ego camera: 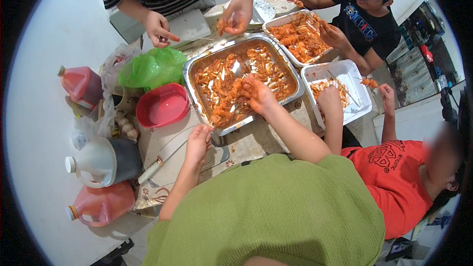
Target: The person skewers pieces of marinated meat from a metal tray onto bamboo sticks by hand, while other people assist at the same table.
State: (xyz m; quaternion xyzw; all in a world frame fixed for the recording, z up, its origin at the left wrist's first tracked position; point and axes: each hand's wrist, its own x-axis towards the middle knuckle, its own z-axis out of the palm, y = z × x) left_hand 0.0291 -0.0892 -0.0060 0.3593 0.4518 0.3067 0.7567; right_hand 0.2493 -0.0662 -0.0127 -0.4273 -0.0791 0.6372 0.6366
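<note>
My left hand [198, 142] pinches the end of a thin bamboo skewer by the near left corner of a rectangular metal tray [242, 125]. Orange-red marinated meat [231, 99] runs along this skewer, over the tray. My right hand [258, 94] has its sauce-stained fingers on the far end of that meat; my fingers partly hide it. Loose marinated meat pieces [275, 64] lie in thick red-brown sauce across the tray. A shiny metal utensil [236, 68], perhaps a spoon, shows among them.
Three people work around the table with skewers. White tubs [356, 109] [268, 27] of meat stand right of the tray. Left are a red plastic basin [162, 107], a green plastic bag [153, 68], a knife [157, 166], garlic [126, 125] and several large liquid jugs [107, 162].
</note>
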